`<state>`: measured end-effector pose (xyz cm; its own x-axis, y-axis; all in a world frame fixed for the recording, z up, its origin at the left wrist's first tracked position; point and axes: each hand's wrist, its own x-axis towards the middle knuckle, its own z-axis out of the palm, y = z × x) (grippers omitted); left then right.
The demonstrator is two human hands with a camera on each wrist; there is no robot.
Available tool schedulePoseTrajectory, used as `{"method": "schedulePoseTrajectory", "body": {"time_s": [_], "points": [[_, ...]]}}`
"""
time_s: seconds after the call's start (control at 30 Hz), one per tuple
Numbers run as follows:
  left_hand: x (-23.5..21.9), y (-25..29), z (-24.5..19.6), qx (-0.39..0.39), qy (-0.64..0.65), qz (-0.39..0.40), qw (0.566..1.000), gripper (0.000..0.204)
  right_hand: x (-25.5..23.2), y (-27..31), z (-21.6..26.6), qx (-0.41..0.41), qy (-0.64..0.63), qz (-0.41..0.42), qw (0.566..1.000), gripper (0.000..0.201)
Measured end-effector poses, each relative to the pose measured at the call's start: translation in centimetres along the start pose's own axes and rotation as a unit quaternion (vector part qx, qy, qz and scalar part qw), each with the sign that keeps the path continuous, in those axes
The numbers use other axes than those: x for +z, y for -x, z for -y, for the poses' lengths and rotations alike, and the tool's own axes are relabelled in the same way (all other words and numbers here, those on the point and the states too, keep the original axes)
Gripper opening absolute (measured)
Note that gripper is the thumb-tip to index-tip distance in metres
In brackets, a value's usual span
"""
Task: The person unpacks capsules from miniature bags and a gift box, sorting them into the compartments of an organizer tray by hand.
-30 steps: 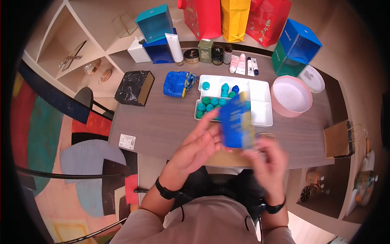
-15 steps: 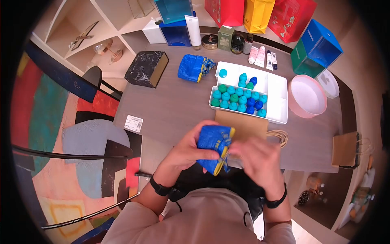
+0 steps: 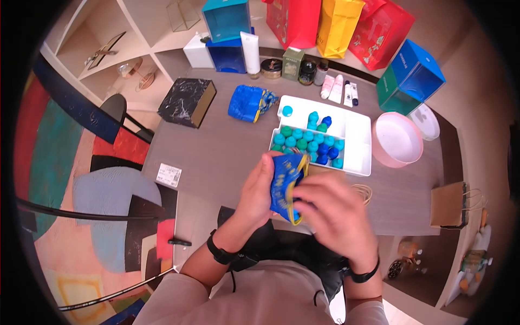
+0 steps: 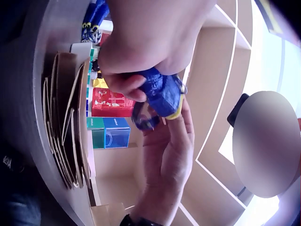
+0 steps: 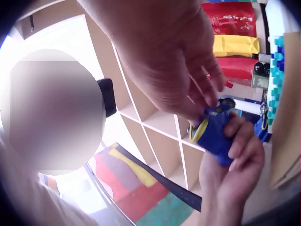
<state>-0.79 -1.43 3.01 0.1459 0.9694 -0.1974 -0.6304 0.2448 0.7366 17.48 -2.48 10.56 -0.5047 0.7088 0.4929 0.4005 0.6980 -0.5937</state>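
Note:
A small blue bag with a yellow-edged mouth [image 3: 284, 181] is held upright in front of the body. My left hand [image 3: 257, 191] grips its side, with fingers curled round the blue fabric in the right wrist view [image 5: 221, 136]. At the bag's yellow rim is my right hand [image 3: 338, 216], its bent fingers touching the opening; in the left wrist view this hand [image 4: 167, 150] is beside the rim too. Whether its fingertips pinch the edge is hidden. Behind the bag stands a white tray [image 3: 357, 138] with several teal, green and blue knobbed pieces [image 3: 301, 144].
Another blue bag [image 3: 246, 103] lies left of the tray, beside a black marbled box [image 3: 186, 102]. Right of the tray is a pink round container [image 3: 398, 140]. Boxes, tubes and jars line the back. A brown paper bag [image 3: 448, 205] stands at the right edge.
The blue bag has turned more upright, and its mouth now faces the right hand. The right hand has moved against the rim. The head view has shifted slightly.

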Motion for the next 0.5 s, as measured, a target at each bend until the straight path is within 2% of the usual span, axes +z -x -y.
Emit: {"method": "schedulePoseTrajectory", "body": {"time_s": [0.07,0.1,0.13,0.2,0.23,0.37,0.43,0.47,0.5], "points": [[-0.3,-1.3,0.8,0.064,-0.043,0.006,0.997,0.052,0.5,-0.7,0.9,0.011,0.027,-0.005,1.0,0.029],[0.1,-1.9,1.1,0.079,-0.076,-0.035,0.993,0.051,0.4,-1.0,1.1,0.026,0.046,-0.008,0.999,0.027],[0.1,-2.5,1.2,0.08,-0.072,-0.021,0.994,0.051,0.3,-1.2,1.2,0.026,0.059,-0.013,0.998,0.027],[-0.4,-3.6,1.4,0.145,-0.174,-0.014,0.974,0.049,-0.1,-1.6,1.2,0.094,0.112,-0.022,0.989,0.028],[0.2,-3.8,1.1,0.136,-0.139,-0.004,0.981,0.041,-0.6,-1.7,1.0,0.1,0.117,0.015,0.988,0.032],[2.3,-5.3,0.1,0.103,-0.064,0.01,0.993,0.029,-0.8,-1.5,-1.6,0.065,0.203,-0.014,0.977,0.035],[3.2,-6.3,-0.6,0.093,-0.054,0.012,0.994,0.029,-2.0,-3.0,-3.0,0.083,0.101,-0.036,0.991,0.034],[3.5,-6.8,-0.9,0.083,-0.047,0.007,0.995,0.03,-2.6,-3.4,-3.6,0.084,0.104,-0.037,0.99,0.034],[2.8,-8.0,-0.6,0.082,-0.055,0.017,0.995,0.03,-3.3,-3.7,-4.2,0.112,0.041,0.011,0.993,0.035]]}}
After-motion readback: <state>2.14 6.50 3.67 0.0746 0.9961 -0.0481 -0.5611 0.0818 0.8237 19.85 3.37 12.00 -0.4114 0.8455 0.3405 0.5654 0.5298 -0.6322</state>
